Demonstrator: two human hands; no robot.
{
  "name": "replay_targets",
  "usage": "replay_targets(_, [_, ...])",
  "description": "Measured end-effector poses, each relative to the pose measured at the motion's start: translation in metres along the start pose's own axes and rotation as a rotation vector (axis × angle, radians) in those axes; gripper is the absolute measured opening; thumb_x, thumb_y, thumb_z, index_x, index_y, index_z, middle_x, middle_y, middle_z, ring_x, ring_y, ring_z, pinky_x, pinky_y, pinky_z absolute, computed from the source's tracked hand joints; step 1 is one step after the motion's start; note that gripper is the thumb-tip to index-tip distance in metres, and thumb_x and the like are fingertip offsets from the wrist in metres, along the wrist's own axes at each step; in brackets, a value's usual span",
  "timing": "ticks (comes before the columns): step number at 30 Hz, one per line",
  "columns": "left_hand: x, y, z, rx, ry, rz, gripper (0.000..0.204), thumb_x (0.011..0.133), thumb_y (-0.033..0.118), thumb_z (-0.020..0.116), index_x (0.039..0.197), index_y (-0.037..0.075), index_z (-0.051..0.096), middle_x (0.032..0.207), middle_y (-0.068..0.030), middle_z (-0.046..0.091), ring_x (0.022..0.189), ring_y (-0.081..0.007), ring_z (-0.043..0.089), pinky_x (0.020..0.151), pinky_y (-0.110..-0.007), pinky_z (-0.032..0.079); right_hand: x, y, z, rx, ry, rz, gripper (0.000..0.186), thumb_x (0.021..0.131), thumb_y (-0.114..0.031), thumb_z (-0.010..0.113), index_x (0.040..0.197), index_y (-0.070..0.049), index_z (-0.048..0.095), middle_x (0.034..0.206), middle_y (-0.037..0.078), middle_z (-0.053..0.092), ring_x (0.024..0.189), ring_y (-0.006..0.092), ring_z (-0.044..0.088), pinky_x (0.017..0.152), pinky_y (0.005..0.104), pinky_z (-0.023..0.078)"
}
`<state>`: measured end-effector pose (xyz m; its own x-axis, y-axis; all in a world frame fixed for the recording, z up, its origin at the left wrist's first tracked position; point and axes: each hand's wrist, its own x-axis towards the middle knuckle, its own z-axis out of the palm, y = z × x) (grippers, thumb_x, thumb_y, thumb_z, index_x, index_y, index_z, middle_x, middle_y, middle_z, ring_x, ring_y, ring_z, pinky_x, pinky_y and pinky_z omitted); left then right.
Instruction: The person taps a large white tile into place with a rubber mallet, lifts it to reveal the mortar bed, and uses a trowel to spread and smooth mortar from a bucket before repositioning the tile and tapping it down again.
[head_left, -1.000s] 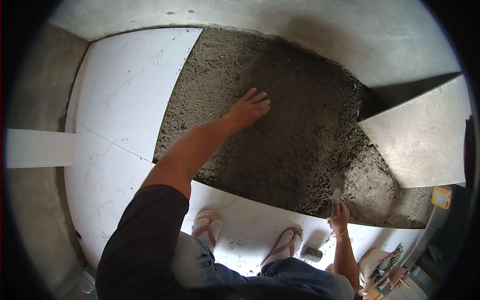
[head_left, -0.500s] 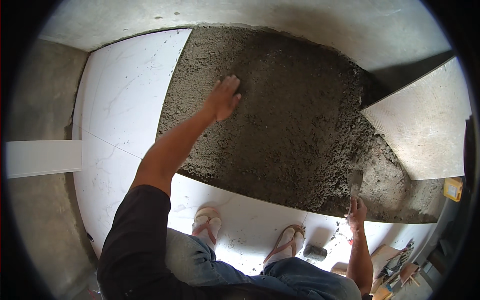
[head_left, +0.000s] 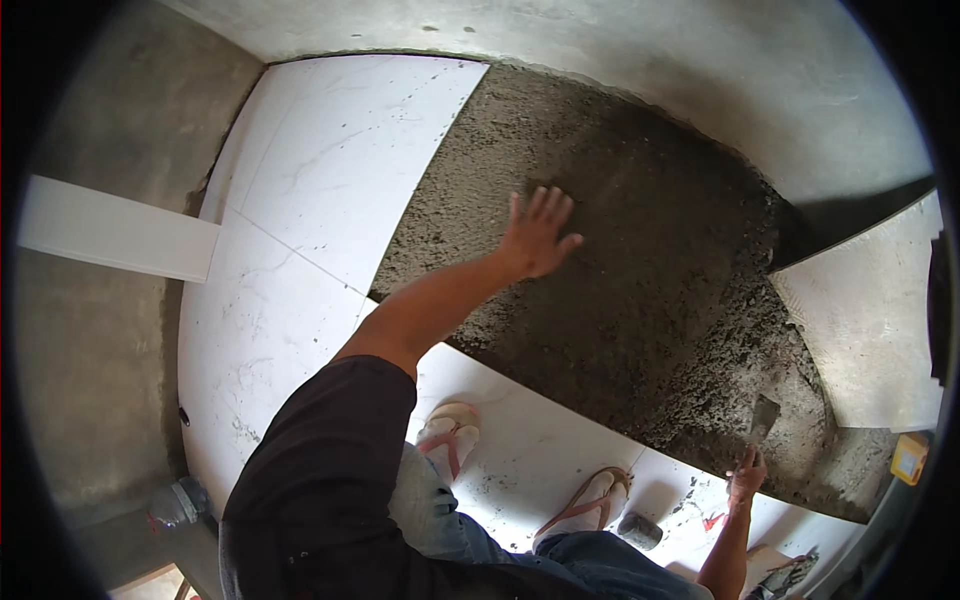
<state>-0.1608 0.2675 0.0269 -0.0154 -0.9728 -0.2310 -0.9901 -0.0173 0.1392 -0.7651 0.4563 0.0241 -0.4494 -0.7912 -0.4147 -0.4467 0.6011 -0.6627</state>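
Note:
My left hand (head_left: pixel 540 234) is open, fingers spread and a little blurred, over the upper left part of a dark, rough mortar bed (head_left: pixel 640 290); I cannot tell if it is pressing on it. My right hand (head_left: pixel 744 475) grips the handle of a flat metal trowel (head_left: pixel 764 420) at the bed's lower right, where the mortar is lumpy and paler. Large white marble-look tiles (head_left: pixel 310 170) border the bed on the left and along the near edge, where my sandalled feet stand.
Concrete walls (head_left: pixel 700 50) enclose the back and left. A large pale tile (head_left: pixel 865 310) leans at the right, near a yellow object (head_left: pixel 908 457). A white board (head_left: pixel 120 225) juts across the left. A dark block (head_left: pixel 640 530) lies by my right foot. A clear plastic container (head_left: pixel 180 505) sits lower left.
The view has shifted, so the scene sits farther right. Compared with a second ago, my left hand is farther left on the bed with fingers more spread, and the trowel has moved rightward along it.

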Motion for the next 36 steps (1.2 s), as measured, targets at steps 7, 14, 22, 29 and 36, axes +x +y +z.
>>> replay_targets(7, [-0.148,0.027,0.020,-0.251,-0.117,0.560,0.060,0.095,0.043,0.046,0.139,0.003,0.041,0.148,-0.0203,0.032,0.141,-0.0348,0.024,0.114,-0.051,0.020,0.028,-0.008,-0.009,0.170,0.042,0.330,0.033,0.094,-0.043,0.054,0.104,-0.012,0.060,0.058,0.000,0.049,0.038,0.0093,0.042,0.032,0.0249,0.032])
replay_targets(14, [-0.318,-0.028,-0.052,-1.010,-0.898,-0.077,0.035,0.092,0.038,0.054,0.106,0.007,0.065,0.100,-0.0147,0.066,0.095,-0.0288,0.063,0.087,-0.037,0.047,0.059,0.016,-0.008,-0.160,0.079,0.428,0.037,0.090,-0.038,0.056,0.116,-0.012,0.055,0.049,0.001,0.043,0.029,0.0117,0.033,0.027,0.0272,0.025])
replay_targets(22, [-0.387,-0.045,-0.151,-1.063,-0.779,-0.692,0.039,0.096,0.036,0.049,0.118,0.004,0.056,0.114,-0.0166,0.059,0.107,-0.0304,0.056,0.093,-0.038,0.044,0.090,0.097,-0.030,-1.325,-0.017,-0.036,0.027,0.090,-0.031,0.057,0.113,-0.018,0.059,0.101,0.006,0.069,0.091,0.0292,0.067,0.075,0.0411,0.054])
replay_targets(29, [-0.365,-0.004,-0.262,-0.469,-0.628,-0.696,0.044,0.099,0.034,0.044,0.128,0.002,0.048,0.126,-0.0182,0.052,0.118,-0.0318,0.051,0.099,-0.039,0.041,0.074,0.024,-0.034,-0.633,0.343,0.277,0.062,0.088,-0.049,0.054,0.129,-0.003,0.053,0.129,0.021,0.056,0.122,0.0351,0.052,0.102,0.0407,0.041])
replay_targets(36, [-0.313,0.036,-0.300,-0.182,-0.730,-0.470,0.049,0.102,0.033,0.040,0.138,-0.001,0.040,0.139,-0.0199,0.046,0.129,-0.0332,0.045,0.105,-0.040,0.039,0.004,0.053,-0.085,-0.595,0.583,0.071,0.051,0.086,-0.038,0.062,0.124,-0.005,0.056,0.120,0.022,0.059,0.113,0.0378,0.055,0.096,0.0451,0.044])
